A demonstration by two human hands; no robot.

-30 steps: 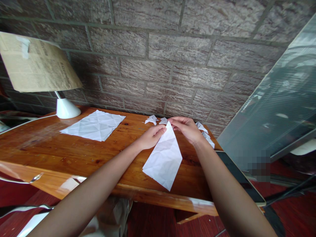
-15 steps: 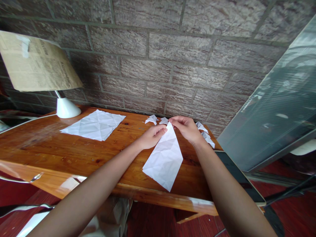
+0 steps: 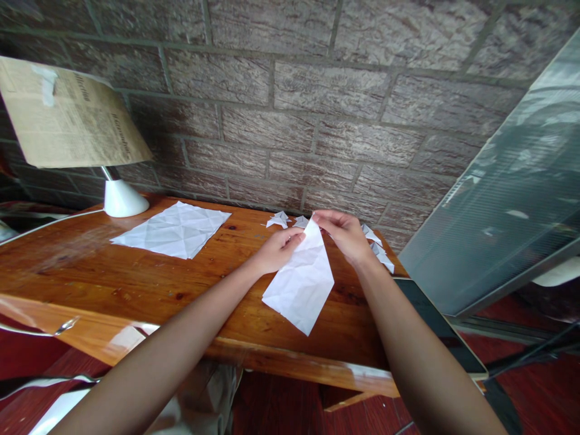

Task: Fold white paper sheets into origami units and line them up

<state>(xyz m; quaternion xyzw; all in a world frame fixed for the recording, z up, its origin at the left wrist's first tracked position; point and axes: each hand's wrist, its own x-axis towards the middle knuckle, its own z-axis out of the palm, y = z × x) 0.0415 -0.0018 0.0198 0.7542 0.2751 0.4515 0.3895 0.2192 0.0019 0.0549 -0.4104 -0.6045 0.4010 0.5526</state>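
Observation:
A white sheet of paper [image 3: 304, 284], folded to a kite shape with its narrow tip pointing away from me, is held above the wooden table. My left hand [image 3: 280, 249] pinches its left edge close to the tip, thumb on top. At the tip itself, my right hand [image 3: 342, 232] has its thumb and fingers closed on the paper. Small folded paper pieces [image 3: 278, 219] lie just beyond my hands by the wall, and more folded pieces [image 3: 381, 257] sit to the right of my right wrist.
Creased white sheets [image 3: 174, 229] lie on the left of the wooden table [image 3: 136, 278]. Behind them stands a lamp [image 3: 124, 198] with a newsprint shade. A dark flat tablet-like device [image 3: 435, 323] rests at the right edge. A brick wall [image 3: 290, 139] closes off the back.
The paper's tip has risen slightly and its near corner has drawn away from the table's front edge. My right hand has moved up a little; both hands keep their hold.

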